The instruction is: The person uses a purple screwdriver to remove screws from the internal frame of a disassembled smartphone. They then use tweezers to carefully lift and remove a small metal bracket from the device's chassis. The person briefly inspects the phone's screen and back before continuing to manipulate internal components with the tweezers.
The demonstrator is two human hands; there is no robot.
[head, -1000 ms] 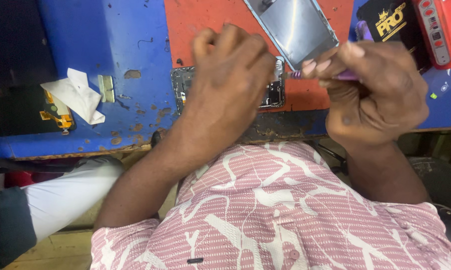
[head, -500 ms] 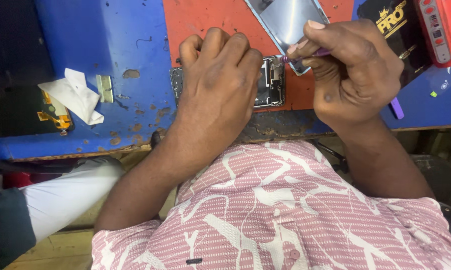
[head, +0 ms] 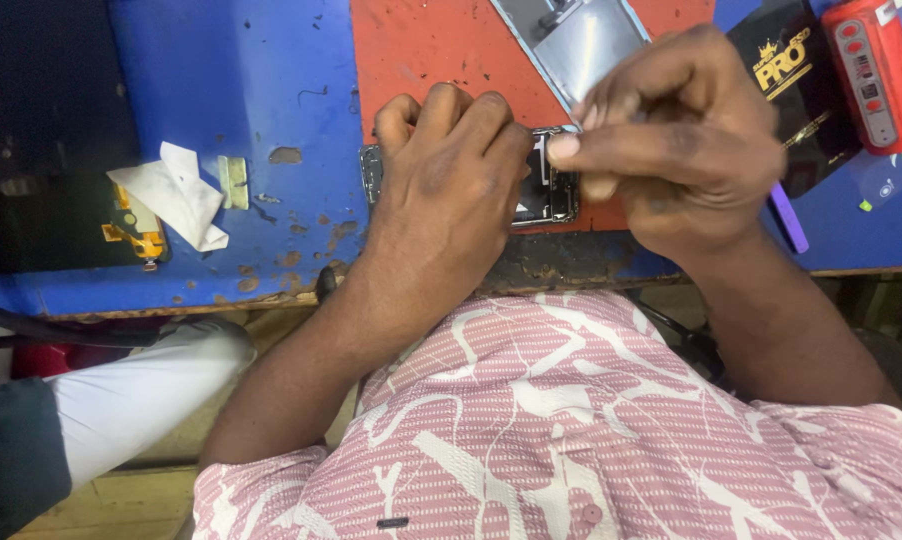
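On the red mat (head: 421, 50), left hand (head: 451, 190) presses the opened phone (head: 551, 195) (fingers together); right hand (head: 681, 150) apparently pinches a purple tool (head: 788, 218).

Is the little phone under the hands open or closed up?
Open. The phone lies flat on the red mat with dark inner parts showing; the left hand covers most, the right hand hovers above.

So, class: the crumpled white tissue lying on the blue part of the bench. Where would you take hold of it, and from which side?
Pinch the tissue at its raised upper fold, coming from above. It lies loose and crumpled on the blue bench, so the peak stands clear, while its left edge overlaps a small yellow part best left alone. Both the left hand and right hand are busy at the opened phone.
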